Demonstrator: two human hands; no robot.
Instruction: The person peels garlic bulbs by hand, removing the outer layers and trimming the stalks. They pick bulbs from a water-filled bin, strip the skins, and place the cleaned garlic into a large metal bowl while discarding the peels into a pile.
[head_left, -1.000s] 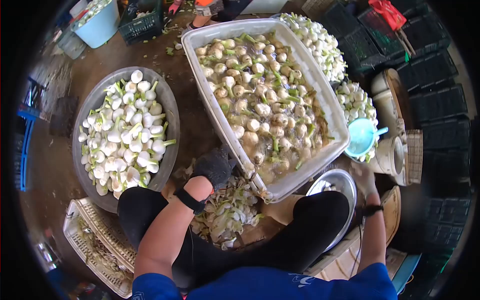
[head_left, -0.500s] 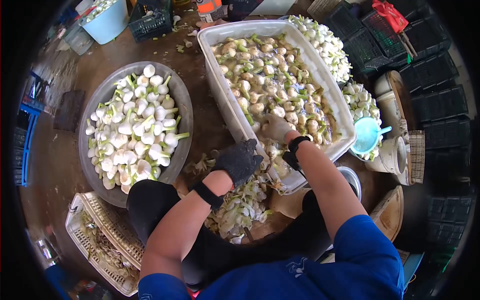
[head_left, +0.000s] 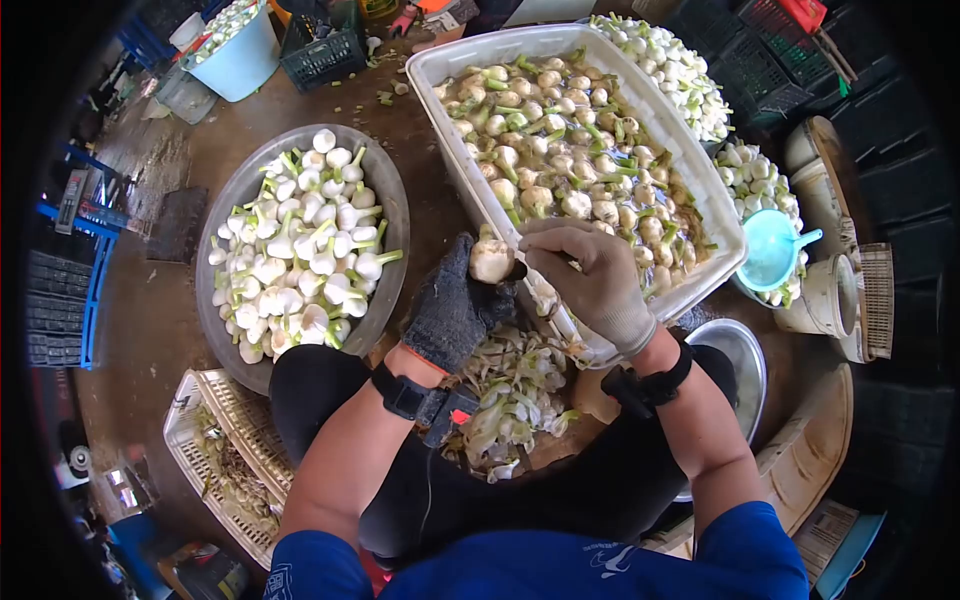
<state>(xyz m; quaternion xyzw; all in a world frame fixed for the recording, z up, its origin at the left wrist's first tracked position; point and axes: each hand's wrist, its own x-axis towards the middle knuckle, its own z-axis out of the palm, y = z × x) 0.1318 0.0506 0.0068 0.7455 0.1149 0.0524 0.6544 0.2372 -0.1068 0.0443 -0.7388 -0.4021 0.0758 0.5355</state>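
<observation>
My left hand [head_left: 450, 312], in a dark grey knit glove, is closed around a garlic bulb [head_left: 491, 261] with a brownish outer skin. Just right of that bulb, at the near-left rim of the white tub [head_left: 477, 190], is my right hand [head_left: 592, 280] in a pale thin glove. Its fingers are bent and drawn together; whether anything small is between them cannot be made out. Many unpeeled garlic bulbs [head_left: 575, 204] with green stem stubs sit in water in the tub. Below my hands lies a heap of stripped garlic skins [head_left: 515, 395].
On the left stands a round grey basin [head_left: 222, 325] heaped with clean white garlic [head_left: 290, 262]. A cream plastic basket [head_left: 215, 395] with scraps is at lower left. More garlic piles [head_left: 665, 75], a light-blue dipper [head_left: 775, 250], a metal bowl [head_left: 757, 375] and buckets [head_left: 815, 300] line the right.
My right hand has come out of the water in the tub, back to the near rim. A garlic bulb is now in my left hand, which has turned and risen slightly. The view has shifted left.
</observation>
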